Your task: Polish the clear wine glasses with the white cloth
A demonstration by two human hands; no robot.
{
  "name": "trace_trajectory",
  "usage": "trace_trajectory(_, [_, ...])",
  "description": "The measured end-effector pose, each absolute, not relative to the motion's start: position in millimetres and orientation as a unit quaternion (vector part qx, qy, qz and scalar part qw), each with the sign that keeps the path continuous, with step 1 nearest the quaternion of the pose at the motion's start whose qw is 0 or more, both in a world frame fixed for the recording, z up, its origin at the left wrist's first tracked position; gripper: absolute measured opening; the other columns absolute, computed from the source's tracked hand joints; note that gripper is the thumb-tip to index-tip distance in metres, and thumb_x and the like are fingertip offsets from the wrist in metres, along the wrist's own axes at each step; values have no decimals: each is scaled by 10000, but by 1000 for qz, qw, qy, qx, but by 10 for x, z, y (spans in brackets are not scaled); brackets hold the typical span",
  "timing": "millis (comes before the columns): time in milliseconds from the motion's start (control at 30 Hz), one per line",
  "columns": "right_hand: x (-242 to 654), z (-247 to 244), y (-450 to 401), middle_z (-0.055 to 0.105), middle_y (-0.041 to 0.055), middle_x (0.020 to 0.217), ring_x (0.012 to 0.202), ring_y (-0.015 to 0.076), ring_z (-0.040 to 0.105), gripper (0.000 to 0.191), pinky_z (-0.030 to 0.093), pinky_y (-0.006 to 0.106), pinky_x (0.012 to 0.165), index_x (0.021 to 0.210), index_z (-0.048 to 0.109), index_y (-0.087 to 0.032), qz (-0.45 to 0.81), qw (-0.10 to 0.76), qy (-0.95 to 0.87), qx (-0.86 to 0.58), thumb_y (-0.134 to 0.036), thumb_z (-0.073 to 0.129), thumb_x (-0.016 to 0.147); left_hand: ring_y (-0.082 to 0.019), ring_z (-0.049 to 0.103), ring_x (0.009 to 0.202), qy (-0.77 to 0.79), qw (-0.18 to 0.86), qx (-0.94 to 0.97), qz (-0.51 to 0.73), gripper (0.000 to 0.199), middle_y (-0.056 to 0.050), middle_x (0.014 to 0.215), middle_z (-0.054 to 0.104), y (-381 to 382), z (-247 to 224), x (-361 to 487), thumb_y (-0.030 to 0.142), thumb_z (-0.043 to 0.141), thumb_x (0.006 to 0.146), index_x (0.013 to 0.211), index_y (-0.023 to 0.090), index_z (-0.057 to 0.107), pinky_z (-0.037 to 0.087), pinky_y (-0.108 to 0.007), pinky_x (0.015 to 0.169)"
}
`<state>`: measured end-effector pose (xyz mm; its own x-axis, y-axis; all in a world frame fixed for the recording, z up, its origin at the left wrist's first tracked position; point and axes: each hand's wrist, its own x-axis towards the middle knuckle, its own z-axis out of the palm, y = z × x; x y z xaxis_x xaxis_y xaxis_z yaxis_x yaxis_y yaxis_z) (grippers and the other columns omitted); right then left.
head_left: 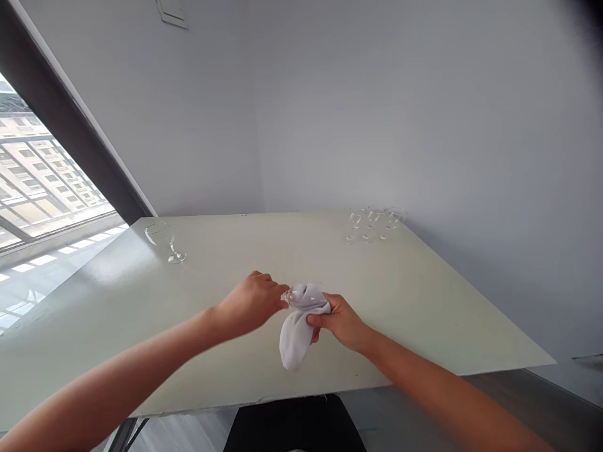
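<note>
Clear stemmed drinking glass: between the hands, long axis roughly sideways, stem leftward.
Left hand: nearer the stem, fingers pinching it.
Right hand: gripping soft white cloth at the bowl.

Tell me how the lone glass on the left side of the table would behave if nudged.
The stemmed glass would probably tip fairly easily, with its broad bowl raised on a thin stem. It may also slide, since the table looks smooth and glossy. A fall could well break it: its clear walls look thin.
</note>
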<state>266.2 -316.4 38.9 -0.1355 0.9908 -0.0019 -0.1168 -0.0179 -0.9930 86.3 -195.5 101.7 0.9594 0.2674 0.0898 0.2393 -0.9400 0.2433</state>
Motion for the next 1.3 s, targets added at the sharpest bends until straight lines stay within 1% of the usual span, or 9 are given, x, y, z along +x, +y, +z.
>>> trace_trajectory(100, [2602,375,-3168,575,-9,601,460,100,538,275,438,225,448,909,575,-156,642,553,-383,-368,-392,593,769,-185,546,740,108,-85,977,166,271,-73,739,601,-2127,993,832,232,352,890,1046,133,549,388,-372,758])
trace_trajectory(200, [2561,409,-3227,586,-1,650,505,112,558,378,446,224,446,1033,538,-162,654,523,-421,-349,-417,594,760,-153,524,646,63,-100,980,162,271,-48,680,571,-2143,1052,785,226,330,896,1025,139,552,391,-312,654])
trace_trajectory(300, [2588,466,-3279,620,27,791,651,148,594,382,478,262,534,1069,530,-183,558,434,-580,-406,-387,602,754,-122,485,576,73,23,991,110,262,-15,615,534,-2065,1118,747,313,367,885,866,173,587,359,-264,583])
trace_trajectory(433, [2754,543,-3236,648,52,963,862,185,591,204,439,289,699,990,603,-198,235,291,-820,-433,-220,514,807,-79,421,519,132,343,929,-42,351,13,587,498,-1969,1085,721,417,375,862,681,171,549,307,-209,494])
trace_trajectory(600, [3003,692,-3078,677,-20,938,794,115,597,427,394,225,622,1071,592,-286,14,184,-896,-403,-47,353,811,-73,354,504,171,602,773,-103,402,17,566,437,-1917,915,708,508,449,803,678,137,544,290,-220,483])
trace_trajectory(733, [3139,827,-3014,685,-33,908,788,116,601,436,383,228,608,1071,597,-301,-40,163,-894,-415,-53,341,820,-73,348,481,204,717,661,-85,431,24,536,425,-1919,783,700,517,499,772,871,112,612,296,-229,486])
trace_trajectory(900, [3355,752,-2992,640,-21,1072,884,121,602,457,418,216,641,1139,549,-294,-41,273,-807,-522,-55,354,802,-49,306,467,248,819,518,7,392,37,551,359,-1932,639,708,471,509,785,894,109,612,297,-215,478])
trace_trajectory(1067, [3398,636,-2977,654,66,981,875,195,596,278,440,297,687,974,605,-197,-137,401,-648,-633,-114,388,823,-59,393,530,325,766,546,98,353,9,653,440,-1895,534,774,452,520,778,903,132,602,357,-221,525])
trace_trajectory(1300, [2718,693,-2937,555,70,1211,1123,246,462,364,161,493,1034,1204,500,-206,-116,233,-854,-450,-314,453,859,-85,384,500,376,508,771,79,181,14,558,458,-1949,461,976,278,503,746,633,139,531,307,-222,476])
